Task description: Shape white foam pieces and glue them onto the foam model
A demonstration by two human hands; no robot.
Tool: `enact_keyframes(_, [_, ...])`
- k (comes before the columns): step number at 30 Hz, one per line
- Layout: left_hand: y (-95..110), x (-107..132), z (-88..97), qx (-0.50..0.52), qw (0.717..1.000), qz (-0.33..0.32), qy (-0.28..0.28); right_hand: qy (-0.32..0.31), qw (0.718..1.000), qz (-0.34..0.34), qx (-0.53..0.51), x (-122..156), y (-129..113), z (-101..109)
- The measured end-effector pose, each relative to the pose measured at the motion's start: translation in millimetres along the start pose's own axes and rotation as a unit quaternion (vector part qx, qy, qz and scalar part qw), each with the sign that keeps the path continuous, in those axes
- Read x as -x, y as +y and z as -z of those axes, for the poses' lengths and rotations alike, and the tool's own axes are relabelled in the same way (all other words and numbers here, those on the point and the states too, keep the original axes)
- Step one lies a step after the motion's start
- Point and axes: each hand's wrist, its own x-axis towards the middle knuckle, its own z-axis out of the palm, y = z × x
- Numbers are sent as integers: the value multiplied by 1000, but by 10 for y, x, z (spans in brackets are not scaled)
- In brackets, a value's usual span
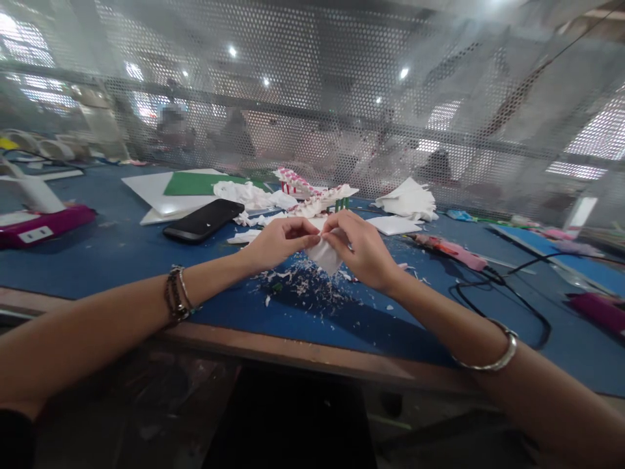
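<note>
My left hand (278, 242) and my right hand (360, 249) meet above the blue table. Between them a small white piece, thin like cloth or paper (326, 258), hangs down. Both sets of fingertips pinch its upper edge. Small white scraps (312, 290) lie scattered on the table below, with a bit of green among them. Just behind my hands stand pieces with pink-and-white tops (312, 203) and red and green upright parts; their exact kind I cannot make out.
A black phone (205, 220) lies left of my hands, before white sheets and a green sheet (195, 184). Stacked white pieces (407, 198) lie behind right. A pink corded tool (454, 251) is at right, its black cable (530, 306) looping nearby. A perforated screen (312, 85) rises behind.
</note>
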Motion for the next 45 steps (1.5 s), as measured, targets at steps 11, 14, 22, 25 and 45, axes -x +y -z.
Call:
enact_keyframes(11, [55,50,-69,-16,1000,-10,18,45,999,-5,25,23,18,-57])
enact_keyframes(14, [52,52,-72,-6,999,-18,29,58,998,-11,10,17,-16,-50])
enact_keyframes(22, [-3,16,-16,24,998,-43,47,58,967,-134,-208,14,12,-39])
enact_keyframes(25, [-29,1,-5,63,996,-47,42,54,950,-153,-266,2,11,-30])
enact_keyframes(45, [-16,-2,13,210,977,-13,-26,33,945,-139,-293,-2,-70,28])
